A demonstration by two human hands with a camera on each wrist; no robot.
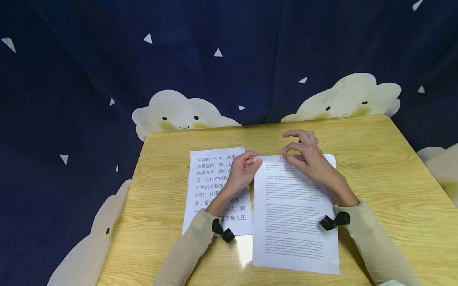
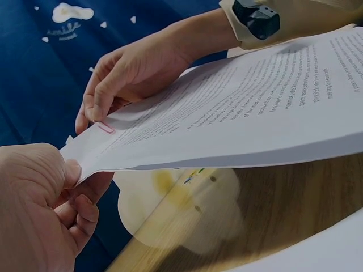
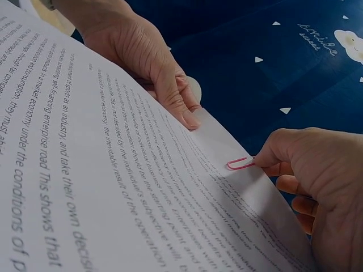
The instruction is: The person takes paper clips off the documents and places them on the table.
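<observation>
Sheets of paper printed with small English text [image 1: 293,222] are raised at their top edge. My left hand [image 1: 243,170] pinches their top left corner, thumb on the printed face and fingers beneath, as the left wrist view shows. A pink paper clip [image 3: 240,164] sits over the top edge, lying on the printed face. My right hand [image 1: 309,159] pinches the outer end of that clip between thumb and index finger; its other fingers are bent beyond the edge. How many sheets the clip goes around cannot be told.
Left of these lies a sheet with large Chinese characters [image 1: 204,190], partly under my left arm. Behind my right hand, a yellow paper clip [image 1: 323,140] and a bluish one [image 1: 316,140] lie on the wooden table [image 1: 161,167]. A dark blue curtain [image 1: 250,59] hangs behind.
</observation>
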